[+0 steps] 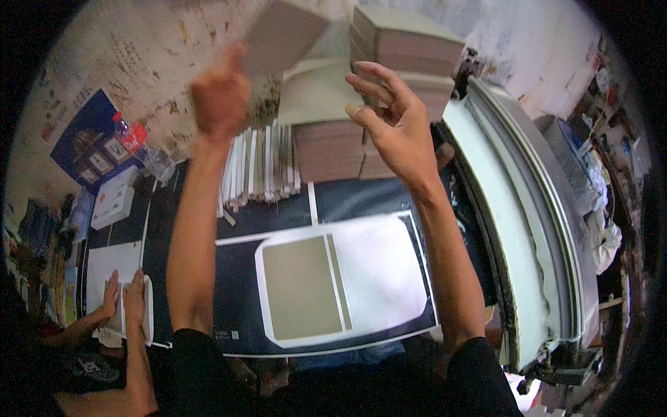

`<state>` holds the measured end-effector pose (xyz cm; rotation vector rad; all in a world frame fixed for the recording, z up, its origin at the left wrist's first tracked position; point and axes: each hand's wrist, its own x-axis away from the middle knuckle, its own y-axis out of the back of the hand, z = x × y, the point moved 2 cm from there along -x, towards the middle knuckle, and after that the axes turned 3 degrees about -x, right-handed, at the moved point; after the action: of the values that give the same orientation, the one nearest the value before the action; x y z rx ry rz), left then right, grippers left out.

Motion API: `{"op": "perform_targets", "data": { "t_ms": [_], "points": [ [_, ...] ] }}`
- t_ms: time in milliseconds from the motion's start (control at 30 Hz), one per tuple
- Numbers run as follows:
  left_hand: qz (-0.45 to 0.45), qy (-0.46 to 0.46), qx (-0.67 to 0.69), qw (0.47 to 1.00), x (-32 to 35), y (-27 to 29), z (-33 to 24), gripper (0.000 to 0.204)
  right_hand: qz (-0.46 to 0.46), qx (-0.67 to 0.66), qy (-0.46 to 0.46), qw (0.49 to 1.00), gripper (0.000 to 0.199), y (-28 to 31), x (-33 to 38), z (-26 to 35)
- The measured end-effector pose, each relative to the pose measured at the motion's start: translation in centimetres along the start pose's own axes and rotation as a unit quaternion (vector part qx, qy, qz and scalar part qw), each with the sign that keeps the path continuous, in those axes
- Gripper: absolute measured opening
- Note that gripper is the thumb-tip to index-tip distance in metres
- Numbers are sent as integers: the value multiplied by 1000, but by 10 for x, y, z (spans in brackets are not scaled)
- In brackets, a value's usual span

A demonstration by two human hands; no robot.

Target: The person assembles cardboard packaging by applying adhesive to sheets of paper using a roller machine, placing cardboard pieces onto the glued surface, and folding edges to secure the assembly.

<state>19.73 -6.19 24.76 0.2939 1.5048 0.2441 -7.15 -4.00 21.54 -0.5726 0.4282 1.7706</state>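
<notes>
My left hand (221,94), smeared by motion, is raised at the upper left and grips a grey-brown board panel (286,35) by its edge. Over the front of tall stacks of cut greyboard (326,142) hovers my right hand (396,121), fingers apart and holding nothing. Below, on the dark table mat (240,278), lies a white cover sheet (382,267) with clipped corners. A greyboard panel (303,288) covers its left part, and a narrow board strip (338,281) runs beside that panel. The sheet's right part is bare.
Upright thin strips (257,167) stand left of the stacks. Further left are a plastic bottle (142,146), a white box (114,198) and a blue panel (90,142). Another person's hands (124,299) press on a white sheet at far left. A long roller machine (528,229) borders the right.
</notes>
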Motion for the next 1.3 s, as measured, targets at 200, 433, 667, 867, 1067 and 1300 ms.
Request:
{"op": "perform_targets", "data": {
  "t_ms": [200, 433, 667, 867, 1067, 1300],
  "points": [
    [-180, 266, 329, 888, 2, 101, -11, 24, -49, 326, 224, 917, 78, 7, 48, 17],
    [153, 430, 642, 616, 87, 163, -89, 25, 38, 500, 315, 806, 67, 20, 92, 45],
    [422, 234, 403, 778, 240, 82, -106, 27, -131, 292, -150, 935, 59, 76, 189, -17],
    [454, 101, 316, 827, 295, 71, -128, 46, -89, 209, -356, 906, 59, 68, 241, -57],
    [504, -24, 272, 819, 300, 76, -139, 88, -80, 229, -346, 906, 59, 60, 252, -66],
    [515, -90, 265, 810, 294, 84, -137, 102, -84, 252, -360, 894, 59, 54, 251, -61]
  ]
}}
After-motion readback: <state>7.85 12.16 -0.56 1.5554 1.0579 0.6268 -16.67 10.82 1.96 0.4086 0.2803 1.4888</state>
